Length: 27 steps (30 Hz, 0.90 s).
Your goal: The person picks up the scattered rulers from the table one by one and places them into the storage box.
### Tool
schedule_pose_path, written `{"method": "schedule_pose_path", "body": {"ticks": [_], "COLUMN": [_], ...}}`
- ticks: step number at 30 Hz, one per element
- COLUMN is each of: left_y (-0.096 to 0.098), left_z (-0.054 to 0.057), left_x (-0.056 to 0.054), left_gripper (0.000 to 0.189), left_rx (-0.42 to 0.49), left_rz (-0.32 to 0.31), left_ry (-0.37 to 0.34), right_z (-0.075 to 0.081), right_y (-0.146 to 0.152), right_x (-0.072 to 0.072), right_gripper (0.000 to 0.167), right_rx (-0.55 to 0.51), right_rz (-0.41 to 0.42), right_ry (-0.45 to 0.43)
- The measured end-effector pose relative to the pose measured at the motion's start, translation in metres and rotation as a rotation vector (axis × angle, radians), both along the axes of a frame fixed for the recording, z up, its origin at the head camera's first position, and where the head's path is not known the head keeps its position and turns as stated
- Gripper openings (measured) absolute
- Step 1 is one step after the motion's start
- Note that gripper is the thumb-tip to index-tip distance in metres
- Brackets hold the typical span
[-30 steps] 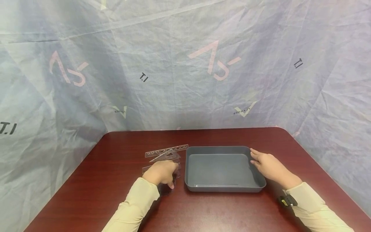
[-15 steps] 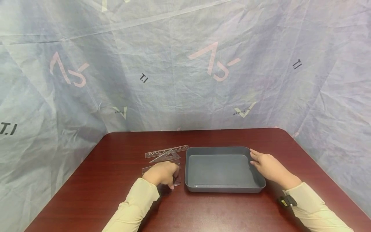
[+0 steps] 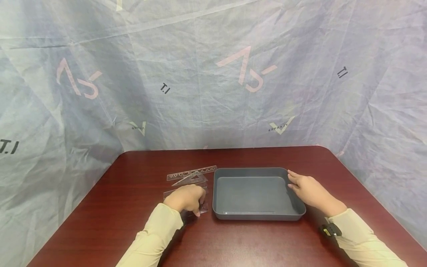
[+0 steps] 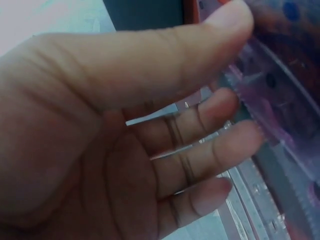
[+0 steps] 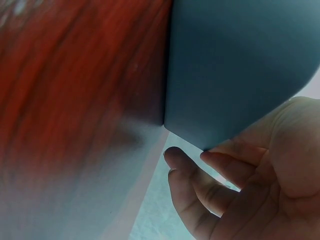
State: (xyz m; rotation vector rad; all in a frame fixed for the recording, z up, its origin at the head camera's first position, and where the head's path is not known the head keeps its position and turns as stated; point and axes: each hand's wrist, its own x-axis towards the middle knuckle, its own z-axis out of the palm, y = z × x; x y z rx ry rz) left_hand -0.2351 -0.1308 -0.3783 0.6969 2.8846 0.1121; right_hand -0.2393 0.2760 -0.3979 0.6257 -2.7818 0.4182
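Note:
My left hand (image 3: pixel 187 199) bends down over the clear plastic drawing tools, left of the grey tray (image 3: pixel 259 216). In the left wrist view its thumb reaches a clear, purple-tinted plastic piece (image 4: pixel 272 102), pinched at the thumb tip. The other fingers curl loosely, and the back of the hand hides most of this piece in the head view. My right hand (image 3: pixel 311 193) holds the tray's right wall near its far corner. The right wrist view shows fingertips (image 5: pixel 175 156) curled at the outer side of the tray (image 5: pixel 235 65).
Beyond my left hand lie a clear ruler with cut-out shapes (image 3: pixel 175 177) and a clear set square (image 3: pixel 186 180) overlapping it. The dark red table (image 3: pixel 110 218) ends at a hanging grey sheet (image 3: pixel 200 111). A black wristband device (image 3: pixel 331 230) sits on the right wrist.
A clear piece below my left hand has shifted away from the near side, and a purple-tinted edge now shows to the right of the fingers. The right hand and tray stay put.

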Motion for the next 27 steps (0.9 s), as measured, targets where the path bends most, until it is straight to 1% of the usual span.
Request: {"method": "schedule_pose_path", "body": {"ticks": [6,14,23,27], "left_y": [0.0002,0.0007,0.0006,0.0003], "left_z": [0.0003,0.0001,0.0008,0.0004], "left_x": [-0.0010,-0.0036,-0.0013,-0.0011], "left_gripper": [0.035,0.035,0.035,0.033], "left_rx": [0.009,0.024,0.034,0.034], "left_rz": [-0.010,-0.018,-0.014,-0.028], "left_ry": [-0.004,-0.032,-0.044,-0.040], "right_z": [0.0016,0.0011,0.0000,-0.0012], "right_y": [0.0000,0.0009,-0.0002,0.0006], "right_x": [-0.0002,-0.0012,-0.0013,-0.0018], "right_gripper": [0.041,0.040,0.039,0.040], "right_rx": [0.003,0.004,0.001,0.004], "right_rz": [0.008,0.015,0.014,0.007], "right_ry": [0.010,0.010,0.024,0.018]}}
